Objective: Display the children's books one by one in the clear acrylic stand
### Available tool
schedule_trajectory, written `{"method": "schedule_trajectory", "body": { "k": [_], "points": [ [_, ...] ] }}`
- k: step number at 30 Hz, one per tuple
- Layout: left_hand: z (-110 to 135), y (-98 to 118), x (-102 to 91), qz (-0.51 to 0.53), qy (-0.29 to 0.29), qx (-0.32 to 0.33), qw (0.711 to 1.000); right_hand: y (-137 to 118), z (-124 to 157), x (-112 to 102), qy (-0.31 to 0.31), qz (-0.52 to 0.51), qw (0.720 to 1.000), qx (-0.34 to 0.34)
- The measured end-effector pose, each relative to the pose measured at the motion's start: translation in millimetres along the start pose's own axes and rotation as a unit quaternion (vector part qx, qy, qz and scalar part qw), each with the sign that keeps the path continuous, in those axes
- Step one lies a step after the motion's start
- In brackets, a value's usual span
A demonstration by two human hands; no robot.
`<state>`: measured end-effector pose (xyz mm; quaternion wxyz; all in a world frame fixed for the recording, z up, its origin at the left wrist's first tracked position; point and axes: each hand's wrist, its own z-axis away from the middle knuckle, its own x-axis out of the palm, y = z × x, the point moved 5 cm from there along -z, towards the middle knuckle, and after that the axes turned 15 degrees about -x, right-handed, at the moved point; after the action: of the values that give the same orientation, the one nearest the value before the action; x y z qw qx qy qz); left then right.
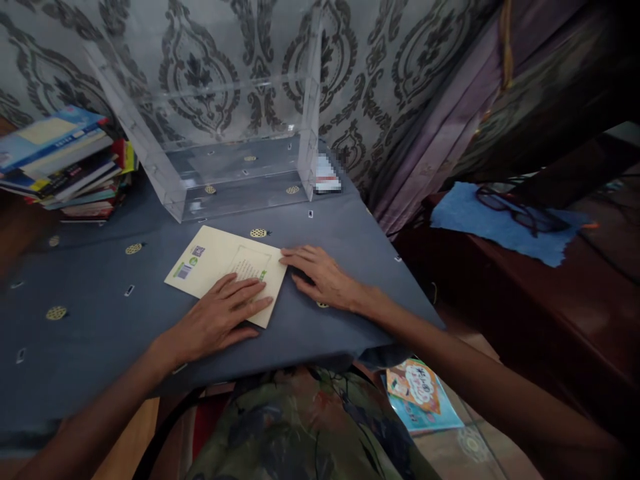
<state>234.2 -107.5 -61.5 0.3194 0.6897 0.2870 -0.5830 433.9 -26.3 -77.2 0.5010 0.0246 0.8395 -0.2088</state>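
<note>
A thin cream booklet [215, 263] lies flat on the blue-grey tablecloth [100, 320]. My left hand [220, 319] rests palm down on the booklet's near corner, fingers stretched out. My right hand [320, 275] lies flat on the cloth at the booklet's right edge, its fingertips touching that edge. Neither hand grips anything.
A clear acrylic rack [225, 133] stands at the back of the table against a patterned curtain [400, 67]. A pile of books [65, 167] sits at the back left. On the floor lies a children's book [420, 397]. A dark bench to the right carries a blue cloth [500, 223] and glasses [515, 210].
</note>
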Motion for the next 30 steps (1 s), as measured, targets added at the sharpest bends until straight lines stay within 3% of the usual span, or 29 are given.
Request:
{"method": "schedule_trajectory", "body": {
  "k": [6, 10, 13, 17, 20, 22, 26, 28, 30],
  "points": [
    [3, -41, 8.7, -0.097, 0.013, -0.048, 0.994, 3, -12, 13, 0.001, -0.005, 1.000, -0.022],
    [7, -40, 12.2, -0.150, 0.036, -0.024, 0.988, 4, -13, 15, 0.010, -0.026, 0.999, -0.021],
    [10, -30, 4.4, -0.174, 0.121, 0.015, 0.977, 4, -12, 13, 0.007, -0.044, 0.999, -0.012],
    [2, -21, -27.1, -0.113, 0.236, 0.018, 0.965, 4, -13, 7, 0.034, -0.103, 0.994, -0.005],
    [-14, -23, -66.6, -0.028, 0.284, -0.086, 0.954, 6, -18, -2, 0.097, -0.190, 0.977, 0.011],
    [-25, -26, -95.1, 0.031, 0.284, -0.180, 0.941, 8, -24, -10, 0.158, -0.256, 0.953, 0.043],
    [-41, -37, -139.8, 0.216, 0.270, -0.305, 0.887, 8, -42, -33, 0.250, -0.404, 0.874, 0.101],
    [-47, -50, -143.3, 0.342, 0.252, -0.341, 0.839, 6, -53, -45, 0.279, -0.456, 0.838, 0.114],
    [-51, -66, -128.7, 0.487, 0.220, -0.372, 0.759, 7, -64, -55, 0.302, -0.487, 0.810, 0.125]
  ]
}}
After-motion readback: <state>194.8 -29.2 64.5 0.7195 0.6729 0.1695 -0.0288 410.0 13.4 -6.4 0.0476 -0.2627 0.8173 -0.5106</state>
